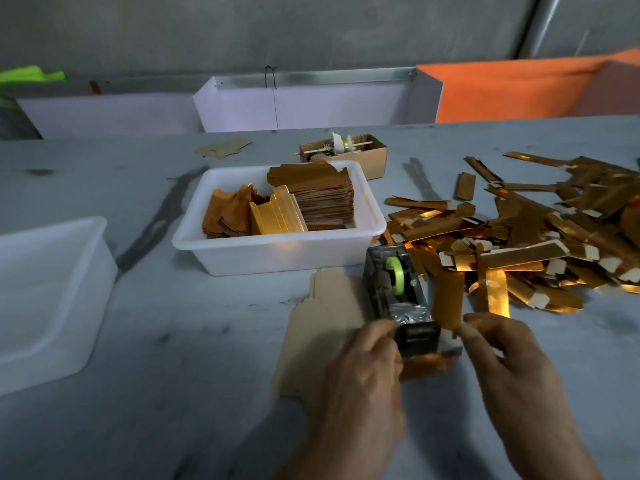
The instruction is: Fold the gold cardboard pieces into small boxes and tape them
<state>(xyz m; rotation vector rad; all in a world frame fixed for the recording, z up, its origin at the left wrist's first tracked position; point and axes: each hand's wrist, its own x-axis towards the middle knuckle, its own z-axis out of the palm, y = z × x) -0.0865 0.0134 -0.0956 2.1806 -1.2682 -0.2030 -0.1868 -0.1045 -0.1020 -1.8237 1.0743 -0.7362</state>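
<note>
A gold cardboard piece (448, 299) stands folded in front of me, partly upright, with its lower flap (427, 363) bent toward me. My right hand (509, 362) pinches its right edge near the bottom. My left hand (363, 372) holds the lower flap from the left, right beside the front of the black tape dispenser (398, 296) with its green roll. A big heap of taped gold pieces (540, 233) lies at the right. A white tray (277, 254) holds stacked flat gold blanks (318, 195).
A flat brown cardboard sheet (322, 334) lies under the dispenser's left side. An empty white tub (52, 292) sits at the left. A small brown box (367, 154) with odds and ends stands behind the tray. White and orange panels line the table's far edge.
</note>
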